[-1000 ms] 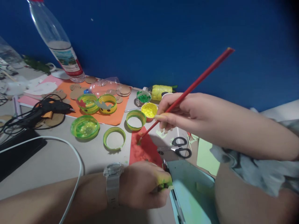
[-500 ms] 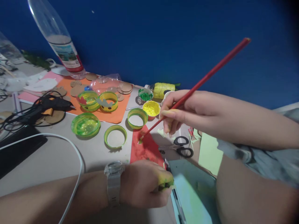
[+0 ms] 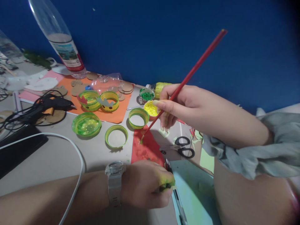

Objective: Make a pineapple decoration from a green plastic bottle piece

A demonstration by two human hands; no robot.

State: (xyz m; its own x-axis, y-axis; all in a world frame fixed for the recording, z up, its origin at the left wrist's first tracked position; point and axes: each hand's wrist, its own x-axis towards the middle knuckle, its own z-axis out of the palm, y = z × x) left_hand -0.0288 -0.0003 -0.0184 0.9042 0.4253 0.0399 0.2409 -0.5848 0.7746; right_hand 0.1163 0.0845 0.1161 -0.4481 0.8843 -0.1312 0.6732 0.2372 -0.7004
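Observation:
My right hand pinches a red paintbrush between thumb and fingers. The brush slants down to the left, and its tip meets the red paper, where there is a small green smear. My left hand, with a watch on the wrist, is curled closed at the paper's near edge. Yellow and green paint marks its fingers; what they close on, if anything, I cannot make out. Beyond the paper stand a cup of yellow paint, a cup of green paint and two yellow-green rings.
Scissors lie right of the red paper, with a pen nearer me. At left are a green-painted bottle base, a black glue gun, a white cable and a tall bottle. A blue wall rises behind.
My right hand has shifted slightly left and up, and the brush's back end has swung left, making it steeper. The tip stays on the red paper. My left hand has hardly moved.

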